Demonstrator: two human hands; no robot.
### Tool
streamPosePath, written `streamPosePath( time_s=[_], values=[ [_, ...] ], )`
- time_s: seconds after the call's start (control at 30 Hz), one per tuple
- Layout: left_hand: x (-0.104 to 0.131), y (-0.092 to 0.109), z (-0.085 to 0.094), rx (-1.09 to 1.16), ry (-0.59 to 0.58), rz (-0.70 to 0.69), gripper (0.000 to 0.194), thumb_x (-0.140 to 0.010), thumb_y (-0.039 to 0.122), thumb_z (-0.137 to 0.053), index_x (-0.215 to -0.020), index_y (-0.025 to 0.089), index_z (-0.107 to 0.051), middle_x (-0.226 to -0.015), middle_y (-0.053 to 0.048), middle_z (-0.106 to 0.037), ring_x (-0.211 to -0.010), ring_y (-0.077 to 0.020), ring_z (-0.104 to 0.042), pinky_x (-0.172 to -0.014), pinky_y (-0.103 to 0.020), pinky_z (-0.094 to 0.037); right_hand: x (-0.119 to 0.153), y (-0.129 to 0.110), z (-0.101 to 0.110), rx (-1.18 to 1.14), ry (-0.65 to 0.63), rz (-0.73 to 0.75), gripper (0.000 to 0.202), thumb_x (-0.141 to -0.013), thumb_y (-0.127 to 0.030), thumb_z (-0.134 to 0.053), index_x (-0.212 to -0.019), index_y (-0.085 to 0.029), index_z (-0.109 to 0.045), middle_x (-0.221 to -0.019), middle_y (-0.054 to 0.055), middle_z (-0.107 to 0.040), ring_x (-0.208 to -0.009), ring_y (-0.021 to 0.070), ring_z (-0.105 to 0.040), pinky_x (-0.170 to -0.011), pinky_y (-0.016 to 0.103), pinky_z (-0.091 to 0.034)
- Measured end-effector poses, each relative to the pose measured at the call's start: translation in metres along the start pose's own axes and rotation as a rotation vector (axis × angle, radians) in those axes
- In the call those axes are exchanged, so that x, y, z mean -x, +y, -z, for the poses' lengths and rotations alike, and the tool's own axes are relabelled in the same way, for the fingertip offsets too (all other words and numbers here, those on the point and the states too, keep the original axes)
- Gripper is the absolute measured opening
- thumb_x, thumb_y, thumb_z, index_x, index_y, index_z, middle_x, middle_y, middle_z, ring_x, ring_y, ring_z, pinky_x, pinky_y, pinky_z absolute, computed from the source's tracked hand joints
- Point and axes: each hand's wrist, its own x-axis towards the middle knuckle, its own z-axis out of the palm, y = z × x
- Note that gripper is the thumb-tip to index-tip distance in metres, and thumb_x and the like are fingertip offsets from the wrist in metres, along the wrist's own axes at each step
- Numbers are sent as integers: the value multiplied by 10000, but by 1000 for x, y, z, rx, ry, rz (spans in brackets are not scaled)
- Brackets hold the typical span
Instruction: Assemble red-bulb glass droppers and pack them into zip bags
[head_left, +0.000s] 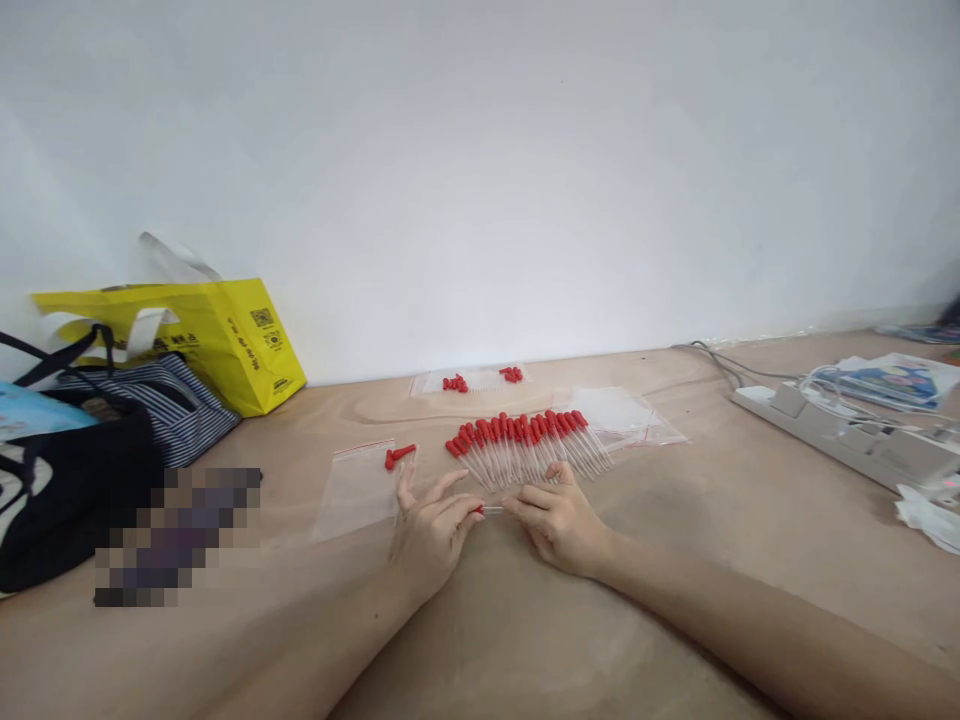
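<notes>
Between finger and thumb, my left hand [436, 525] pinches a small red bulb [479, 509] at the end of a thin clear tube [493, 510]. My right hand [556, 520] pinches the tube's other end. Just beyond my hands lies a fanned row of clear droppers with red bulbs [525, 430], tips toward me. Left of the row, a clear zip bag [358, 490] lies flat with a few red bulbs [400, 455] at its top right corner.
Farther back, another clear bag [427, 383] lies with red bulbs on it. More clear bags [607, 412] are behind the row. At left stand a yellow bag [255, 340], a striped bag [180, 405] and a black bag [105, 480]. A power strip [847, 435] lies right.
</notes>
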Motion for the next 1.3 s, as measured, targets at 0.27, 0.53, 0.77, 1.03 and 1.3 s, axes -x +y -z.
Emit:
streamPosePath(
  time_s=[0.27, 0.53, 0.77, 1.03, 1.3],
  values=[
    [0, 5, 3, -62, -19, -23, 175, -815, 179, -439, -739, 229, -588, -671, 34, -684, -884, -201, -599, -995, -516, 4, -4, 3, -2, 90, 30, 94, 222, -740, -64, -399, -799, -153, -594, -596, -14, -490, -581, 100, -425, -640, 305, -175],
    [1, 2, 0, -51, -47, 8, 189, -809, 149, -409, -719, 211, -563, -657, 19, -666, -833, -191, -591, -984, -522, -15, -13, 0, -9, 43, 11, 65, 203, -679, -64, -414, -757, -146, -582, -601, -6, -508, -565, 103, -404, -589, 293, -149],
    [2, 1, 2, -59, -87, 17, 219, -820, 147, -381, -701, 205, -555, -661, 10, -658, -815, -182, -589, -983, -517, -53, -19, -2, -13, -22, -60, 10, 202, -663, -55, -433, -755, -146, -588, -647, 13, -541, -583, 108, -416, -598, 284, -168],
    [0, -4, 2, -47, -77, -1, 171, -832, 209, -426, -771, 227, -585, -728, 23, -683, -860, -195, -589, -992, -512, 5, -22, -5, -13, -94, -48, -84, 173, -777, -129, -433, -812, -170, -598, -688, 9, -592, -621, 112, -447, -620, 290, -183],
    [3, -19, 14, -150, 17, -29, 127, -812, 274, -506, -867, 270, -620, -901, 11, -688, -937, -230, -567, -981, -510, -52, -14, 3, -8, -91, 12, -154, 193, -851, -234, -438, -884, -213, -627, -694, 14, -614, -702, 134, -443, -702, 314, -195]
  ],
)
